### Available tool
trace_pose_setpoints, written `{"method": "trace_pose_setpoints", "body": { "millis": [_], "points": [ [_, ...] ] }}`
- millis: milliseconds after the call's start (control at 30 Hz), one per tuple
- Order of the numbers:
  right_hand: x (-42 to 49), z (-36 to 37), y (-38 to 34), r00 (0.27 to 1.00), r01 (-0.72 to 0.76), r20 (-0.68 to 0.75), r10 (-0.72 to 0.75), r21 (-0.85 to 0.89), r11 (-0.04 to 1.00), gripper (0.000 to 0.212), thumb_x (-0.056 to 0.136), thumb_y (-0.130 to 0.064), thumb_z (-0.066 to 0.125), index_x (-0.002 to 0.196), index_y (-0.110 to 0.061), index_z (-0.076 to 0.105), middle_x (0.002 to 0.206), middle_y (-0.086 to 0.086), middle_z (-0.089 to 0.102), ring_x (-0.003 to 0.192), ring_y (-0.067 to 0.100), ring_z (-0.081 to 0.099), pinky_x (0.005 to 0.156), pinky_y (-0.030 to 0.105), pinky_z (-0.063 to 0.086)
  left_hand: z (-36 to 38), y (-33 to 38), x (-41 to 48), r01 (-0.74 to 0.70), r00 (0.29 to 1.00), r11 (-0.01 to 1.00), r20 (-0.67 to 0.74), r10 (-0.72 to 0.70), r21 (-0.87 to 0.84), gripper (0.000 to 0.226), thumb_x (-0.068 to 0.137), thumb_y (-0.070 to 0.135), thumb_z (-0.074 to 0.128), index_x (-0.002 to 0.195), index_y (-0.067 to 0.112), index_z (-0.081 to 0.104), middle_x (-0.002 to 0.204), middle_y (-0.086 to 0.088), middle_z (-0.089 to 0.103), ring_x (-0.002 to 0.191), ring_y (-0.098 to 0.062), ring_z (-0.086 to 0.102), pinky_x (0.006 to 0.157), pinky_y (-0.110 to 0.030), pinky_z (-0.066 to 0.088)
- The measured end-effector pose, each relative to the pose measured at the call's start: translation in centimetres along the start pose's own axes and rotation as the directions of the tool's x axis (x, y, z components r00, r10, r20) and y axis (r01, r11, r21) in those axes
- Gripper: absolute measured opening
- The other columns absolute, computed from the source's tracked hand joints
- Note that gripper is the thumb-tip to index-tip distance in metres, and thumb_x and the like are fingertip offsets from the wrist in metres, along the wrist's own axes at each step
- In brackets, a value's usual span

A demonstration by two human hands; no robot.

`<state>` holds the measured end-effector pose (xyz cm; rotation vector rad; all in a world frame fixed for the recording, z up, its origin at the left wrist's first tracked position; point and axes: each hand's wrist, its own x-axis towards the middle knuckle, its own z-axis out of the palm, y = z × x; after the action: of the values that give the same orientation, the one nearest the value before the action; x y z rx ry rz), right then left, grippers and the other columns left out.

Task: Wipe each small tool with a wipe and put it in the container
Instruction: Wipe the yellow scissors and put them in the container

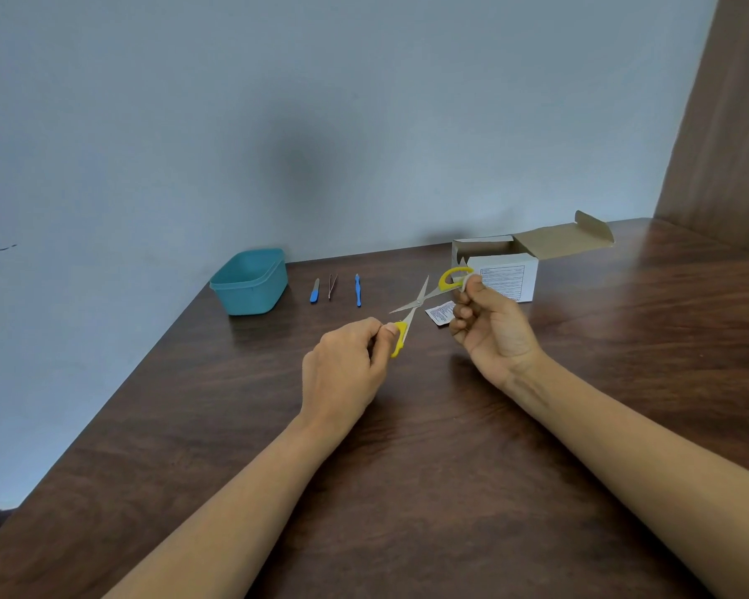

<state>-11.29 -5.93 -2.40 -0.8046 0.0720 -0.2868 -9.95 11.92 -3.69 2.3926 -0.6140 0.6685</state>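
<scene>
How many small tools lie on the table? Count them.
3, in a row right of the teal container: nail file, tweezers, blue-handled tool. The scissors are held.

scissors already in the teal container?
No: the scissors are open, held above the table by the left hand and right hand, right of the container.

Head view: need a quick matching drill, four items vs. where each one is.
Items:
1. scissors
2. tub
3. tweezers
4. sachet

Places:
A. far left on the table, beside the wall
B. flat on the table in front of the box
C. held open between both hands
D. on the table between two blue tools

Pairs: 1-C, 2-A, 3-D, 4-B
</scene>
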Motion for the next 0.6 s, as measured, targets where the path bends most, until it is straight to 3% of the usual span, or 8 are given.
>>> {"method": "trace_pose_setpoints", "body": {
  "millis": [133, 267, 400, 600],
  "points": [
    [-0.1, 0.1, 0.0, 1.000, -0.008, 0.023, 0.009, -0.020, 1.000, 0.024, 0.096, -0.014, 0.050, 0.072, -0.017, 0.054, 0.063, -0.008, 0.048, 0.049, 0.002, 0.038, 0.048, 0.015, 0.033, 0.0, -0.1, 0.1, 0.030, 0.999, 0.999, -0.033, -0.032, -0.038, 0.041, 0.099, 0.044, 0.043, 0.071, 0.018, 0.058, 0.060, 0.005, 0.053, 0.060, -0.013, 0.052, 0.050, -0.033, 0.038],
    [-0.6, 0.3, 0.3, 0.997, -0.024, 0.076, 0.032, -0.099, 0.995, 0.026, 0.094, -0.009, 0.050, 0.070, -0.017, 0.056, 0.066, -0.007, 0.049, 0.052, 0.003, 0.039, 0.050, 0.015, 0.033, -0.4, 0.1, 0.1, 0.144, 0.987, 0.985, -0.064, -0.150, -0.090, 0.043, 0.098, 0.040, 0.046, 0.059, 0.023, 0.046, 0.051, 0.007, 0.042, 0.053, -0.010, 0.043, 0.048, -0.028, 0.024],
    [-1.1, 0.5, 0.8, 0.989, -0.066, 0.110, 0.097, -0.258, 0.964, 0.025, 0.093, -0.010, 0.053, 0.071, -0.015, 0.062, 0.067, -0.004, 0.047, 0.053, 0.003, 0.039, 0.054, 0.017, 0.034, -0.6, -0.2, 0.3, 0.188, 0.975, 0.969, -0.090, -0.204, -0.160, 0.048, 0.098, 0.034, 0.048, 0.053, 0.024, 0.036, 0.045, 0.006, 0.032, 0.047, -0.012, 0.035, 0.047, -0.027, 0.022],
    [-1.7, 1.0, 1.0, 0.979, -0.012, 0.169, 0.111, -0.498, 0.867, 0.029, 0.091, -0.003, 0.055, 0.066, -0.014, 0.065, 0.066, -0.002, 0.053, 0.058, 0.008, 0.038, 0.062, 0.021, 0.032, -0.3, -0.6, 0.5, 0.192, 0.972, 0.957, -0.092, -0.216, -0.216, 0.042, 0.099, 0.033, 0.046, 0.060, 0.019, 0.051, 0.050, 0.004, 0.042, 0.051, -0.012, 0.040, 0.048, -0.024, 0.027]
  ]
}}
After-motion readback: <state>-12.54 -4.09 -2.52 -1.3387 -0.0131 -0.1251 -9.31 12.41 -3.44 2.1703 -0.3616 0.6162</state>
